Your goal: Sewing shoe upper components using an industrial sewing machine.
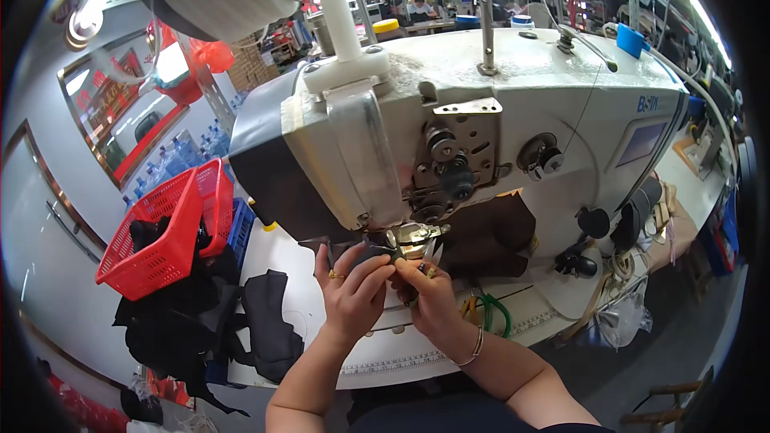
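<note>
Both my hands meet in front of the needle area of a white industrial sewing machine [513, 128]. My left hand [353, 298] is closed, thumb and forefinger pinching a piece of dark fabric [365, 256] just before the metal presser foot [413, 239]. My right hand [435, 301] pinches the same fabric edge, its fingertips touching the left ones. A small dark object shows between the right fingers; its kind is hidden. Close to the right wrist lies a pair of scissors [499, 314] with green handles. More dark brown fabric [489, 236] lies under the machine arm.
At the left stand red plastic baskets [152, 252] holding dark material, with black fabric pieces [172, 337] heaped below. A folded black piece [269, 325] lies on the white table [321, 345]. A clear plastic bag [624, 322] hangs at the right. People sit in the far background.
</note>
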Demonstrator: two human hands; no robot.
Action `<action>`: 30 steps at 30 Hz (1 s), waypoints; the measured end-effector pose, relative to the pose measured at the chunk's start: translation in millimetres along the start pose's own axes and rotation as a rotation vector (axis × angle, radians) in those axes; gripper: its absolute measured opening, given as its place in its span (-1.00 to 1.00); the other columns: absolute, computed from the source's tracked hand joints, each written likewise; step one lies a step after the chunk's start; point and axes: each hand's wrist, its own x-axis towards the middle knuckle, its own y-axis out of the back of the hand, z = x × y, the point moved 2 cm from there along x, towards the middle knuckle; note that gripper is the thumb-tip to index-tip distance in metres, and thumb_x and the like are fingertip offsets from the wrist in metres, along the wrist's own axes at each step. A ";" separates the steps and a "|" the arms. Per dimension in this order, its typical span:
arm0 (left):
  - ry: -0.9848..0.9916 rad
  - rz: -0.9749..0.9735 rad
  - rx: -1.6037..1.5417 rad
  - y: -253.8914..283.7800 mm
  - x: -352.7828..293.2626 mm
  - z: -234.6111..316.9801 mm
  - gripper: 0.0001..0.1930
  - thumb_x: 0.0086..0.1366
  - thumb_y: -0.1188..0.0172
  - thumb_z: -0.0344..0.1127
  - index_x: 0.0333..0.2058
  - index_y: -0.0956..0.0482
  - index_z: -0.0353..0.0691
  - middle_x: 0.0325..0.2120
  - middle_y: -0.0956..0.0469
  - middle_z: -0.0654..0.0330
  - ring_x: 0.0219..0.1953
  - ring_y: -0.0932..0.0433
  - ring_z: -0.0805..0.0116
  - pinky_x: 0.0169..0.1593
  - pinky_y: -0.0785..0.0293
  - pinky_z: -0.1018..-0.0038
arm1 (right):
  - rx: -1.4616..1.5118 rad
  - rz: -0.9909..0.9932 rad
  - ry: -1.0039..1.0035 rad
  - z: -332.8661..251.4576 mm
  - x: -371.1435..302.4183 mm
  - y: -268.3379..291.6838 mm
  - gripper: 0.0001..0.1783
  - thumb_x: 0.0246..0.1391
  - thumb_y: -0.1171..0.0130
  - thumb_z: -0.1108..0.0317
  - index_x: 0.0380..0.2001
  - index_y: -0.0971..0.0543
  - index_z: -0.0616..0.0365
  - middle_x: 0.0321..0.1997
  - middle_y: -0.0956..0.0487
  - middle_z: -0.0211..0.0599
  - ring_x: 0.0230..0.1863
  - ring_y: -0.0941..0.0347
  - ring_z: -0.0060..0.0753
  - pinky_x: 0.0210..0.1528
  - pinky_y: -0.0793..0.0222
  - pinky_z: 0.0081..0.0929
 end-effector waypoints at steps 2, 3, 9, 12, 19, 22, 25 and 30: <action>0.013 0.032 0.026 -3.7 1.5 -3.0 -0.83 -0.03 -0.24 -0.42 -0.40 -0.58 -0.03 -0.34 -0.57 0.41 -0.12 -0.49 0.29 0.22 0.02 0.03 | -0.006 0.001 0.018 0.6 1.8 0.0 -0.94 0.03 -0.21 0.38 -0.42 -0.55 0.09 -0.49 -0.54 -0.50 -0.49 -0.40 -0.73 -0.49 -0.18 -0.75; 0.002 0.036 0.018 -4.6 2.0 -4.8 -0.83 -0.04 -0.24 -0.45 -0.41 -0.59 -0.03 -0.35 -0.57 0.41 -0.11 -0.49 0.28 0.22 0.03 0.05 | -0.010 0.000 0.014 0.2 1.0 -0.7 -0.94 0.03 -0.21 0.38 -0.42 -0.55 0.09 -0.49 -0.54 -0.50 -0.49 -0.40 -0.73 -0.49 -0.18 -0.75; -0.035 0.051 -0.005 -7.5 2.3 -10.3 -0.81 -0.05 -0.22 -0.42 -0.40 -0.61 0.02 -0.41 -0.53 0.43 -0.18 -0.49 0.33 0.18 -0.03 0.06 | -0.221 0.009 0.045 -14.1 -0.6 9.2 -0.90 0.04 -0.19 0.35 -0.41 -0.56 0.14 -0.50 -0.57 -0.46 -0.52 -0.39 -0.74 -0.48 -0.19 -0.78; -0.050 0.045 -0.010 -8.8 0.5 -11.6 -0.81 -0.05 -0.22 -0.42 -0.40 -0.62 0.02 -0.41 -0.52 0.43 -0.19 -0.49 0.34 0.17 -0.03 0.07 | -0.215 0.039 0.028 -19.5 -1.5 3.7 -0.87 0.07 -0.16 0.31 -0.41 -0.55 0.15 -0.52 -0.55 -0.46 -0.56 -0.37 -0.71 -0.51 -0.21 -0.74; -0.040 0.064 -0.039 -8.6 3.1 -8.0 -0.79 -0.06 -0.23 -0.42 -0.38 -0.62 0.00 -0.37 -0.52 0.44 -0.18 -0.48 0.35 0.17 -0.02 0.08 | -0.255 0.102 0.106 -11.4 -0.4 -4.0 -0.86 0.05 -0.19 0.30 -0.41 -0.55 0.14 -0.52 -0.55 -0.45 -0.58 -0.36 -0.70 -0.51 -0.22 -0.74; -0.036 0.059 -0.003 -6.9 6.9 -7.3 -0.78 -0.08 -0.25 -0.42 -0.38 -0.62 0.00 -0.37 -0.52 0.44 -0.17 -0.48 0.36 0.17 -0.02 0.10 | -0.220 0.120 0.154 -8.0 -1.9 -5.8 -0.87 0.05 -0.19 0.31 -0.42 -0.55 0.14 -0.53 -0.55 -0.45 -0.58 -0.36 -0.71 -0.51 -0.22 -0.74; -0.036 0.060 -0.016 -6.0 10.0 -10.0 -0.77 -0.10 -0.26 -0.42 -0.39 -0.63 0.00 -0.38 -0.52 0.46 -0.19 -0.48 0.37 0.14 -0.05 0.13 | -0.184 0.112 0.151 -7.2 -1.8 -6.9 -0.88 0.05 -0.19 0.32 -0.44 -0.55 0.14 -0.52 -0.56 -0.43 -0.59 -0.35 -0.70 -0.51 -0.22 -0.73; -0.026 0.080 -0.110 -7.7 13.8 -15.2 -0.77 -0.11 -0.26 -0.45 -0.40 -0.63 0.01 -0.40 -0.52 0.47 -0.24 -0.48 0.41 0.07 -0.10 0.20 | -0.103 0.116 0.043 -12.3 -4.4 3.0 -0.83 0.09 -0.17 0.29 -0.44 -0.56 0.17 -0.51 -0.58 -0.39 -0.59 -0.36 -0.70 -0.53 -0.19 -0.75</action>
